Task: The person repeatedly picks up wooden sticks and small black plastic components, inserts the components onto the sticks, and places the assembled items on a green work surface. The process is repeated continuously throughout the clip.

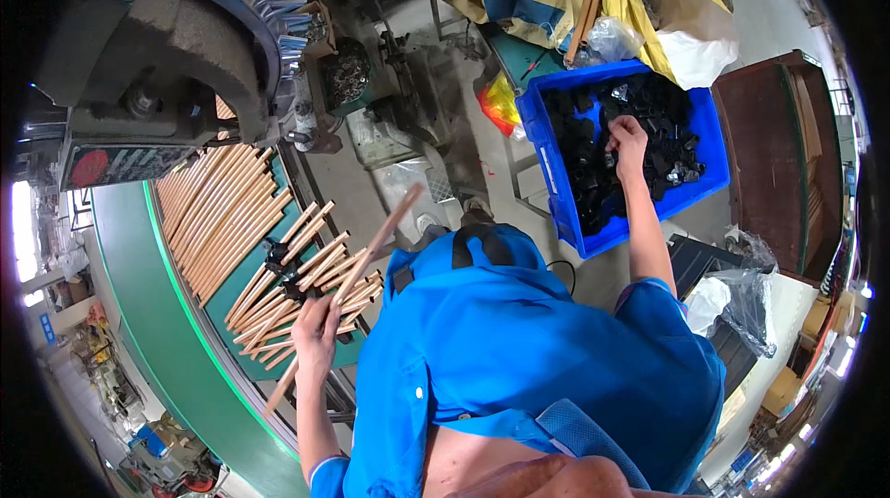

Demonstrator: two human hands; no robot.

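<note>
My left hand is closed around a long wooden stick, held slantwise over the bench at the left. Beneath it lies a loose pile of shorter wooden sticks, with a few black plastic parts among them. On the right, my right hand reaches into a blue plastic crate full of black plastic parts. Its fingers are pinched together; whatever may be between them is too small to make out.
A row of wooden sticks lies farther along the green bench, under a large machine. A bin of small metal pieces stands ahead. Yellow sacks sit behind the crate, a brown cabinet beside it.
</note>
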